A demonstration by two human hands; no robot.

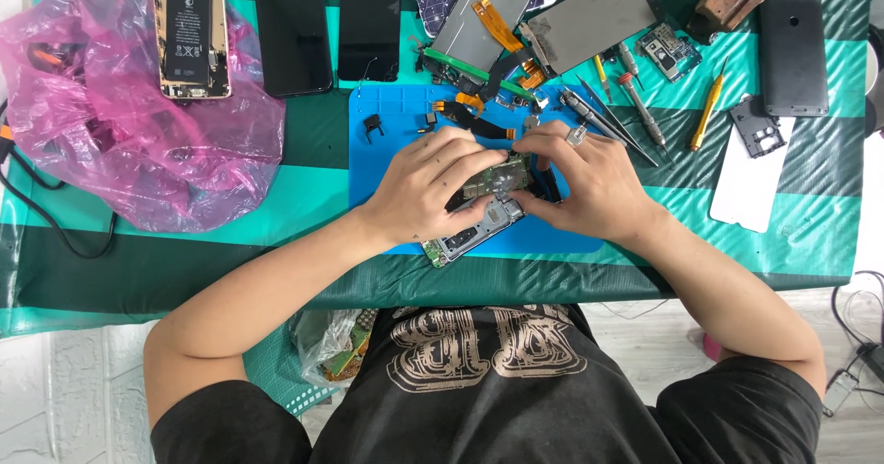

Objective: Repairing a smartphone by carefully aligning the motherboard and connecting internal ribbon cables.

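Left hand [428, 186]: yours, curled over the near-left part of the circuit board assembly [483, 208], fingers closed on it, thumb against its lower edge.
Right hand [589, 183]: yours, fingertips pinched shut on the top right of the same assembly; a ring shows on one finger.
Circuit board assembly: lies tilted on the blue work mat [378, 165], between both hands, its green lower-left corner poking past the mat's near edge.
Blue work mat: sits on the green striped table cover [304, 197], centred in front of you; small black parts and orange flex cables [460, 105] lie along its far side.
Far row: an opened phone with battery exposed [191, 29] rests on the pink plastic bag [120, 123]; two dark phones [293, 29] lie just to its right.
Right of the mat: tweezers and screwdrivers [635, 100] fan out, a yellow-handled tool [707, 119] beside them, then a white panel [750, 183] and a black phone back [792, 50].
Far centre: a grey metal screen frame [599, 13] with orange ribbon, tilted.
Far left: black cable [55, 225] loops off the table edge.
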